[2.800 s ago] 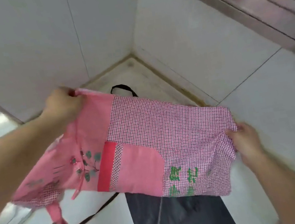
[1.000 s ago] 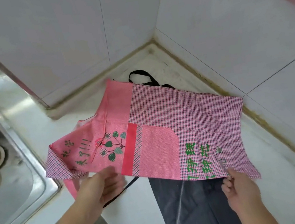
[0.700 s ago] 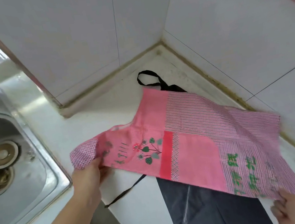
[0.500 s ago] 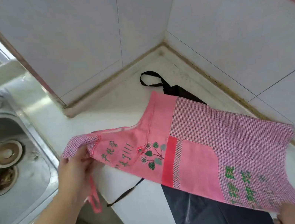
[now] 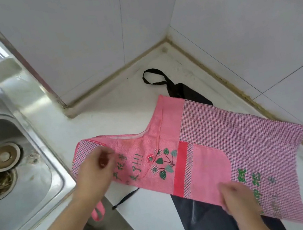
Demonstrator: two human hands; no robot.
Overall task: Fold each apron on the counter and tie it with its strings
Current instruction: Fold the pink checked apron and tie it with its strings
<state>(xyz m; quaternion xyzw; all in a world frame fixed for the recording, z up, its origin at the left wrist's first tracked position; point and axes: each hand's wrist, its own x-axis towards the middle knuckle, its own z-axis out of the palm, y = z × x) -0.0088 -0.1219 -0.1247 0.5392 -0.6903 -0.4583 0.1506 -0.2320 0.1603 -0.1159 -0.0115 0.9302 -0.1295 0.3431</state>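
While the left hand [image 5: 93, 170], fingers loosely curled, is touching the bib end of the pink apron [image 5: 202, 146] lying on the bench [image 5: 125, 107], its strap [image 5: 98, 210] is dangling off the edge and risking dragging it off; the right hand [image 5: 238, 198] is blurring, grip unclear.

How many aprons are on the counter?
2. The pink apron lies spread on top, under both hands. The black apron lies beneath it, showing at the near edge and behind. More could be hidden underneath.
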